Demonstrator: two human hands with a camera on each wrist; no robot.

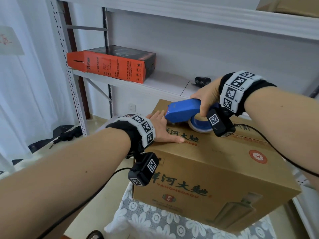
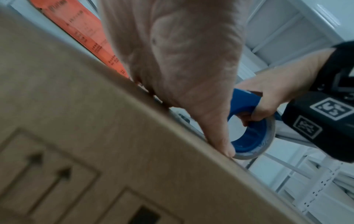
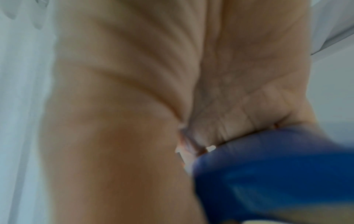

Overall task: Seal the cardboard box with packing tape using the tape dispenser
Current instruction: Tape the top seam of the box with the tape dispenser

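Note:
A brown cardboard box point(image 1: 215, 178) with green Chinese lettering stands on a lace-covered stand. My left hand point(image 1: 162, 128) lies flat on the box top near its left edge, fingers straight and pressing down; the left wrist view shows the thumb point(image 2: 216, 133) on the box point(image 2: 95, 136) edge. My right hand point(image 1: 205, 99) grips a blue tape dispenser point(image 1: 183, 112) with its tape roll point(image 1: 200, 125) resting on the box top, nose pointing left toward my left hand. The right wrist view shows only my palm point(image 3: 134, 106) and the blurred blue dispenser point(image 3: 268, 174).
A white metal shelf rack point(image 1: 155, 83) stands behind the box, holding an orange-and-black carton point(image 1: 112, 64) and a small black object point(image 1: 202, 81). The lace cloth point(image 1: 155, 219) covers the stand under the box. A dark umbrella point(image 1: 62, 135) lies on the floor at left.

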